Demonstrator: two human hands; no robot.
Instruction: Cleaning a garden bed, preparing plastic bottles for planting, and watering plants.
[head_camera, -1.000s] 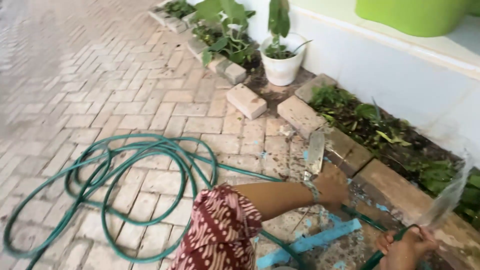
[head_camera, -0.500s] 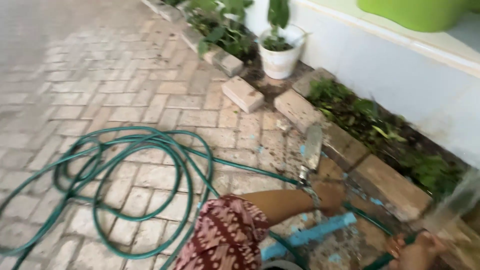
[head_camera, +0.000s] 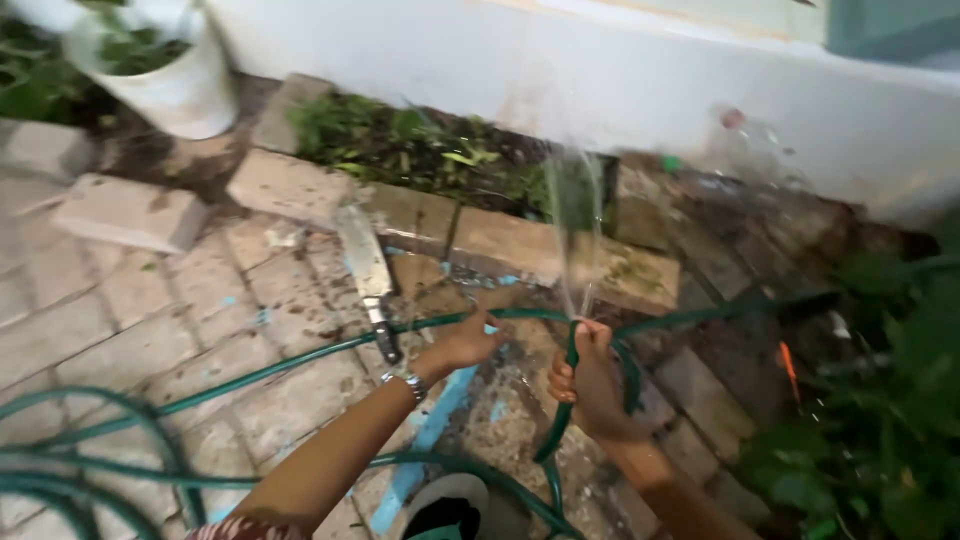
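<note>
Now the view has swung toward the wall; right hand grips the hose, fingers closed, spraying upward; left hand has come onto the hose, fingers half curled.

I saw a white wall running across the far side, stained and wet low down at the right. Below it lay a narrow bed of dark soil with small green weeds, edged by a row of pale bricks. One loose brick lay at the far left. A white plant pot stood in the far left corner. The ground was brick paving, wet and speckled with blue paint. Leafy plants crowded the right side. The light was soft daylight.
</note>
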